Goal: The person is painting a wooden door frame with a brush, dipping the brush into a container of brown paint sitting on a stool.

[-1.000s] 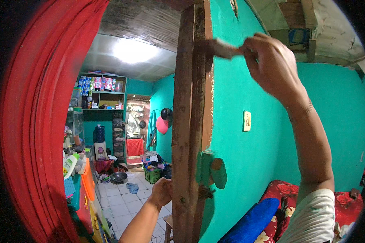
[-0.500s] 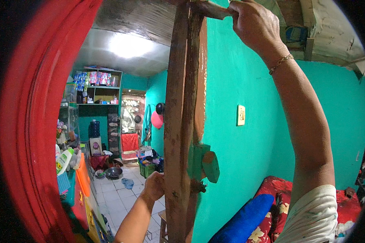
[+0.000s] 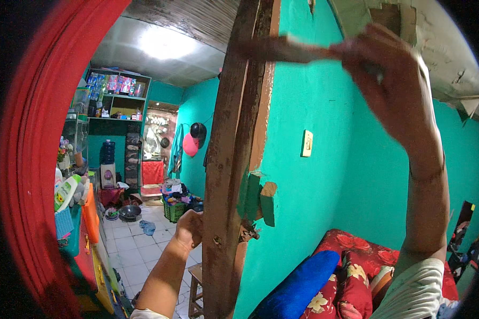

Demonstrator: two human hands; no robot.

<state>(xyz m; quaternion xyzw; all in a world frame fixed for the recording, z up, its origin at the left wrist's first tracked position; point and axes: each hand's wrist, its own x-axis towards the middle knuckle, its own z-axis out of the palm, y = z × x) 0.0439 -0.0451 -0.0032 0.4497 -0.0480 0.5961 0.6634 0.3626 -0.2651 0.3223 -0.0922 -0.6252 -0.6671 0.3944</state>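
Head view: right hand [image 3: 386,80] raised high at upper right, motion-blurred, fingers closed around the handle of a flat brown brush [image 3: 290,50]; brush held roughly level, its head pointing left, over the upper part of a rough brown wooden door post [image 3: 223,159]. Contact of brush and wood too blurred to tell. Left hand [image 3: 189,231] low, curled at the post's left edge; fingertips hidden, cannot tell whether it grips. On the post's right side, a green-painted wooden block [image 3: 268,204] with bare-wood top end. Right of post: turquoise painted wall [image 3: 351,133] bearing a cream rectangular switch plate [image 3: 307,143]; below, a long blue bolster pillow [image 3: 303,282]. Far left, a hanging red fabric curtain [image 3: 42,133]. Behind left forearm, a brown wooden stool [image 3: 195,274] on white floor tiles [image 3: 127,242].
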